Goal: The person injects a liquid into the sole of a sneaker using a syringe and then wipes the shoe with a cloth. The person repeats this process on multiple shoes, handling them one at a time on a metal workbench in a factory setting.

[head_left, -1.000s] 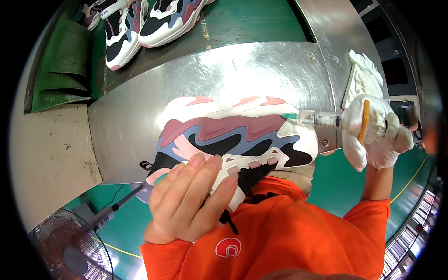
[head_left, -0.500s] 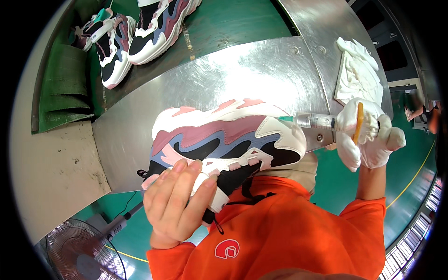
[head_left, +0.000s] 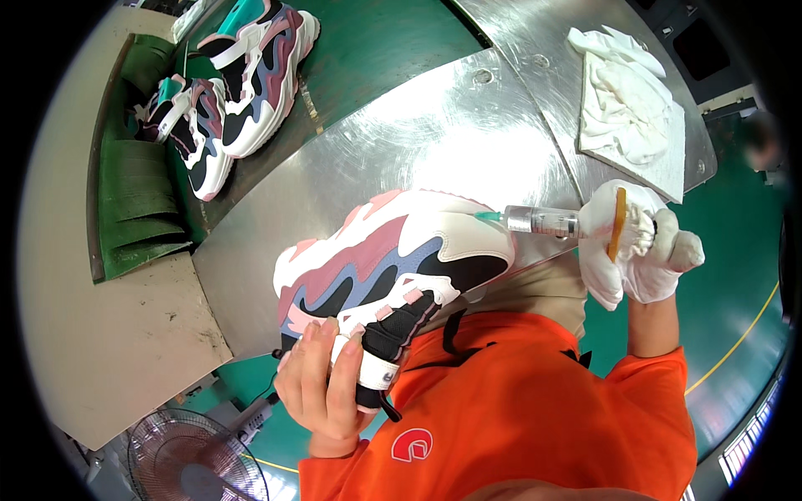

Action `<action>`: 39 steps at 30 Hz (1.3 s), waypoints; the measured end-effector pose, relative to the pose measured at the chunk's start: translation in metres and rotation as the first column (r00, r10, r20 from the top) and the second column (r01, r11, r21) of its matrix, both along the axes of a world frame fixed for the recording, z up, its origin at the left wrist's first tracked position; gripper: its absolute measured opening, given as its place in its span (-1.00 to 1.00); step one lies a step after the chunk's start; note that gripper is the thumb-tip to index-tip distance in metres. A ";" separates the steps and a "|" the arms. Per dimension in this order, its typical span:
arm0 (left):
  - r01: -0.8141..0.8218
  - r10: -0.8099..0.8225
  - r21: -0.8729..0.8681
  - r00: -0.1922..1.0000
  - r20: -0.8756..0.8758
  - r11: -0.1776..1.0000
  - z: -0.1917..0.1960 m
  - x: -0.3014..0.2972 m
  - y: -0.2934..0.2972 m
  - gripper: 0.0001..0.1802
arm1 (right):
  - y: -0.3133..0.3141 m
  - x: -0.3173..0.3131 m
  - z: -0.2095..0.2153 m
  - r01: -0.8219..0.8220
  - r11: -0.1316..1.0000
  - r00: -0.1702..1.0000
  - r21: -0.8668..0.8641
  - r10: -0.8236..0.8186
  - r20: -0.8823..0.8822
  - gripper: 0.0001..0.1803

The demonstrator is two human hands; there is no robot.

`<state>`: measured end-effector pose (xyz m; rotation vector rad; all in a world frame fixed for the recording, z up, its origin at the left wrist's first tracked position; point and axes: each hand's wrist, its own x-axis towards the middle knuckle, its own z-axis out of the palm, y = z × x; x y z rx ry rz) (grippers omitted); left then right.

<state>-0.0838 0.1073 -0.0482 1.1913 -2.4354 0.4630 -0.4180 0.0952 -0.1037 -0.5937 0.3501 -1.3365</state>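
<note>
My bare left hand [head_left: 322,388] is closed around the ankle end of a chunky sneaker [head_left: 359,263] in white, mauve, blue and black. The shoe lies on its side, sole edge away from me, toe to the right. In my right hand [head_left: 639,242], which wears a white glove, is a clear syringe [head_left: 541,220] with a green tip. That tip meets the line between the white sole and the upper near the toe. An amber flat strip [head_left: 617,225], perhaps the syringe's flange, shows at the gloved fingers. The plunger end is hidden by the glove.
A shiny metal worktop [head_left: 401,142] runs under the shoe. At the far left a matching pair of sneakers [head_left: 263,79] rests on a green belt [head_left: 376,42], beside green strip flaps [head_left: 142,200]. Crumpled white cloth [head_left: 626,108] lies on a pad at right; a fan [head_left: 196,463] stands lower left.
The shoe has turned so its toe end points further up and away, and my left hand has moved right with it. The syringe tip has shifted left along the sole seam. My view has shifted too.
</note>
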 end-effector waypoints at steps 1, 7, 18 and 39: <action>-0.014 0.014 -0.011 1.000 0.003 1.000 -0.002 -0.002 0.004 -0.63 | 0.001 0.001 -0.005 0.008 1.000 1.000 -0.001 -0.008 0.022 -0.03; -0.053 0.054 -0.034 0.998 0.039 0.998 -0.001 -0.017 0.017 -0.49 | 0.016 0.003 -0.018 0.087 0.996 0.985 0.002 -0.086 0.150 -0.16; -0.064 0.070 -0.106 0.996 0.048 0.992 -0.005 -0.032 0.021 -0.37 | 0.039 0.025 -0.030 0.219 0.976 0.914 0.000 -0.205 0.351 -0.36; -0.024 0.023 -0.033 0.999 -0.027 0.999 0.005 -0.030 0.020 -0.33 | 0.067 0.028 0.031 0.334 0.932 0.920 0.139 -0.290 -0.263 -0.12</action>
